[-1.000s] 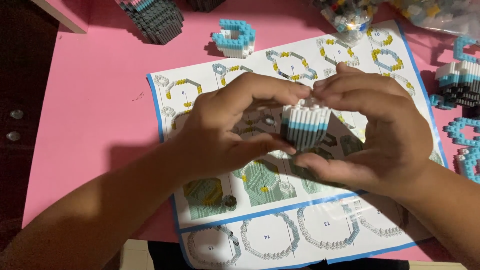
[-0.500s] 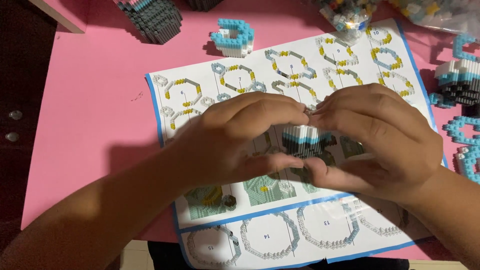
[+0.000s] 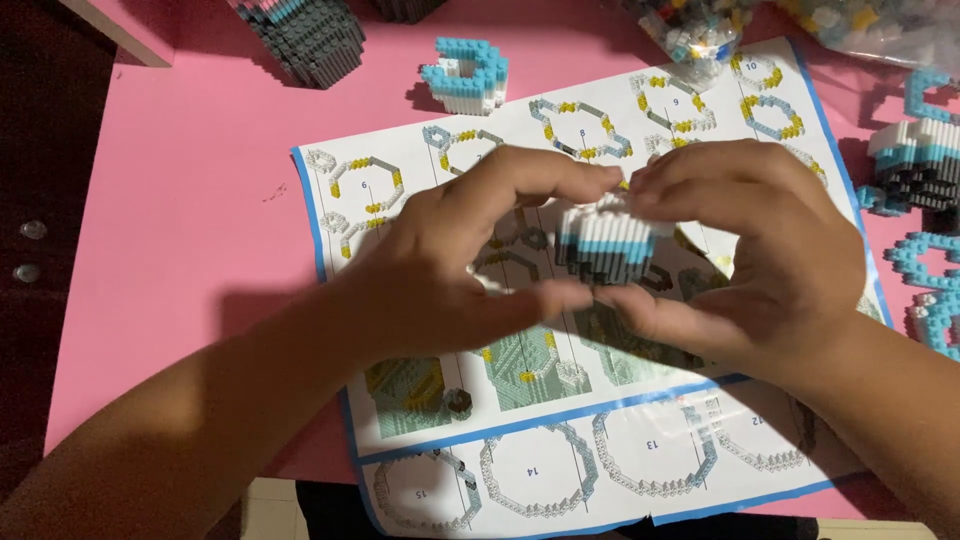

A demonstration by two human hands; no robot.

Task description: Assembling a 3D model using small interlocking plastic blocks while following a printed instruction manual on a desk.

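Your pink bench carries everything here, and the big instruction sheet with its blue border and ring diagrams lies flat across the middle of it, under both of your hands. Around the sheet sit other builds: a dark grey brick tower at the top left, a small blue and white piece just above the sheet's top edge, a bag of loose bricks at the top, and a black, white and blue chunk with blue rings at the right edge.

Your left hand and right hand meet over the sheet's centre, lifted off the paper, and between them is the small brick block, white on top, a blue band, grey and black below. Both grips are closed on it: the thumbs come in from below and the fingertips press on the top.

Treat that block as light and rigid, but brittle at its seams. It is many tiny bricks pushed together, so it will likely shed layers if you twist it or squeeze one corner. Its studded sides should give decent purchase. Hold it as you do now, top against bottom, so your squeeze drives the layers together rather than shearing them apart.
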